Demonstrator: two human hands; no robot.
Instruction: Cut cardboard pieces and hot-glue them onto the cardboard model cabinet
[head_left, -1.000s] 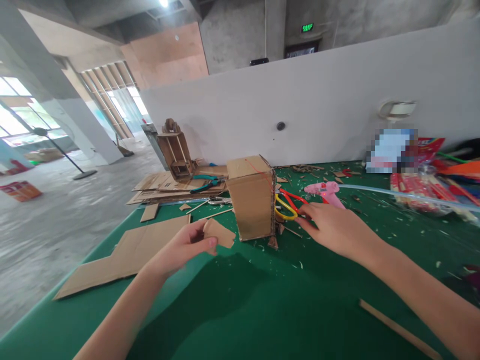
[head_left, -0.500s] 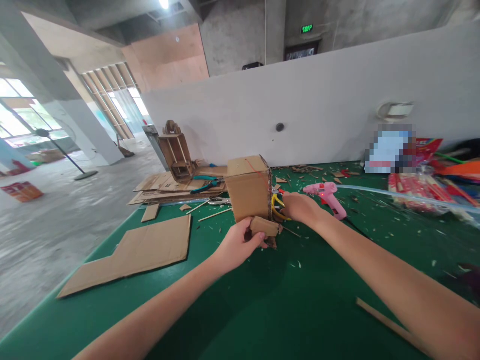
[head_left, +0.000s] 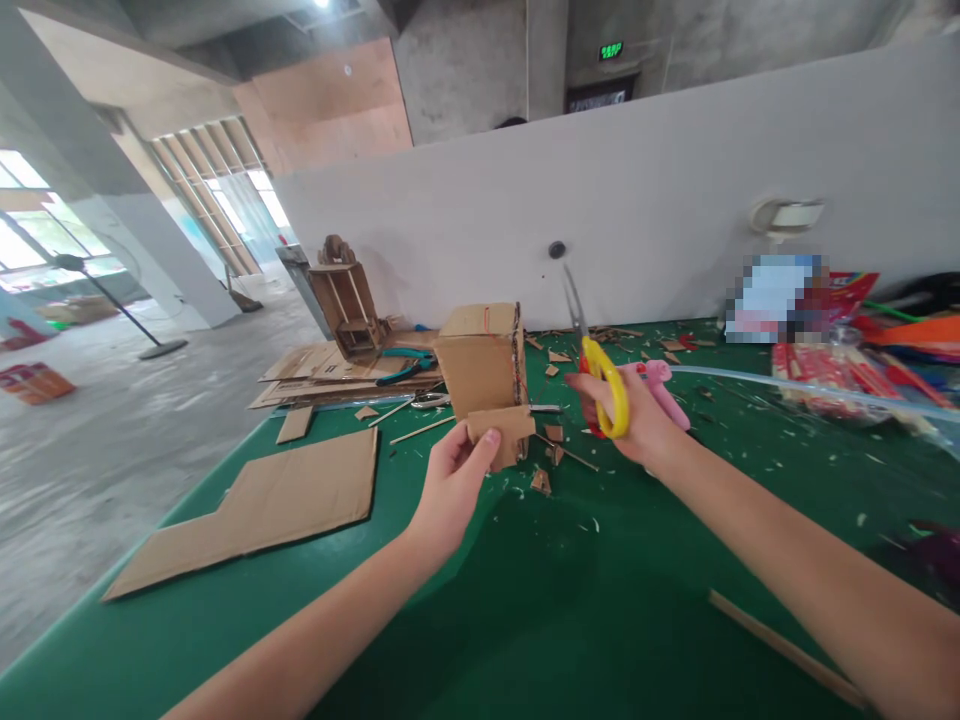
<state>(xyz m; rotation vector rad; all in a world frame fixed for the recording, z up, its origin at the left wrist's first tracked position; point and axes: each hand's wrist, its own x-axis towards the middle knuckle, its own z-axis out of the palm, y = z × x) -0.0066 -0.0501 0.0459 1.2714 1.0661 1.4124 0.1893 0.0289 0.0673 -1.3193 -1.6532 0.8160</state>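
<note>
My left hand [head_left: 455, 478] pinches a small piece of cardboard [head_left: 504, 430] between thumb and fingers, in front of a cardboard box [head_left: 484, 355]. The piece hides the lower part of the box. In my right hand [head_left: 634, 415] are scissors with yellow handles [head_left: 609, 385], raised with the blades pointing up and away from the cardboard. Behind that hand lies a pink glue gun [head_left: 664, 388], partly covered by it. Small cardboard scraps [head_left: 541, 481] lie on the green tabletop [head_left: 525, 600] just right of the piece.
A large cut cardboard sheet [head_left: 285, 500] lies at the left. Behind it are stacked cardboard [head_left: 300, 372], teal-handled pliers [head_left: 405, 365] and a small cardboard structure [head_left: 346, 305]. A wooden strip [head_left: 780, 645] rests front right, packaged sticks [head_left: 817, 375] back right. A white partition [head_left: 450, 220] borders the back.
My right hand has lifted the yellow-handled scissors up from beside the box. My left hand has raised the cardboard piece and turned its flat face toward me.
</note>
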